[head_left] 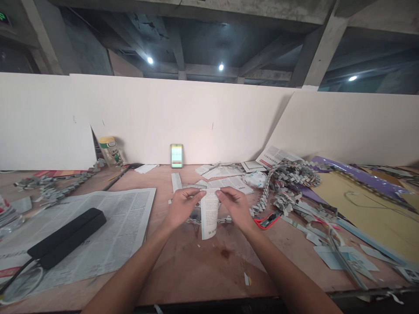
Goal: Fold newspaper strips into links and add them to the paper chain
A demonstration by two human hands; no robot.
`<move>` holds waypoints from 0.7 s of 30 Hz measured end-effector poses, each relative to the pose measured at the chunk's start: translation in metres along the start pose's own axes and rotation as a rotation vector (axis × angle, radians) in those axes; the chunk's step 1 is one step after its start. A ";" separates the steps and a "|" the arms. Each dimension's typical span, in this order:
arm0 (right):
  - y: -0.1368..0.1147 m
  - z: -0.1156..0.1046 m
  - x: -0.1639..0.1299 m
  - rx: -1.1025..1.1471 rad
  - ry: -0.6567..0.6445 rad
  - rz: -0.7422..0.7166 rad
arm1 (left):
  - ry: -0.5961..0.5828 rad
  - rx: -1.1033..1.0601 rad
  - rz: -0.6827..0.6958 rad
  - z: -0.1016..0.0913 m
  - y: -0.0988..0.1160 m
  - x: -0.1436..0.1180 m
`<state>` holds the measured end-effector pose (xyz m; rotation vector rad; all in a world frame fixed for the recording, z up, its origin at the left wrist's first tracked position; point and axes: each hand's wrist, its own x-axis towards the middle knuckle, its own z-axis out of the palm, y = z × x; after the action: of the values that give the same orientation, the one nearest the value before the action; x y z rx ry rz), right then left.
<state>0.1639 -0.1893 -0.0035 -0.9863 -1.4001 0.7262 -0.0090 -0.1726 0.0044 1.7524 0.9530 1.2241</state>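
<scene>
Between my two hands hangs a strip of printed newspaper (pixel 210 216), its top edge pinched at both corners. My left hand (pixel 186 204) grips the left top corner between thumb and fingers. At the right top corner, my right hand (pixel 235 201) pinches in the same way. The strip curves slightly and its lower end hangs loose above the table. Behind it, partly hidden, lies a chain of folded paper links (pixel 225 220). A red and black utility knife (pixel 267 220) rests on the table to the right of my right hand.
A black box-shaped device (pixel 67 237) with cables lies on newspaper sheets (pixel 127 218) at left. A phone (pixel 176 155) leans on the white board (pixel 183 117). Folded-paper chains (pixel 288 179), paper scraps and a yellow sheet (pixel 360 209) cover the right side. A yellow-lidded container (pixel 111 150) stands back left.
</scene>
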 end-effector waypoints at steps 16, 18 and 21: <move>0.003 -0.001 0.001 0.041 -0.011 0.005 | -0.017 -0.007 0.015 0.000 -0.004 0.001; 0.004 -0.001 0.001 0.049 -0.013 0.004 | -0.006 -0.001 0.016 0.000 -0.005 0.001; 0.005 -0.001 0.001 0.055 -0.034 0.000 | 0.012 -0.006 0.017 0.000 -0.004 0.000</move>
<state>0.1657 -0.1862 -0.0075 -0.9348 -1.4027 0.7802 -0.0091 -0.1708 0.0010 1.7529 0.9425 1.2484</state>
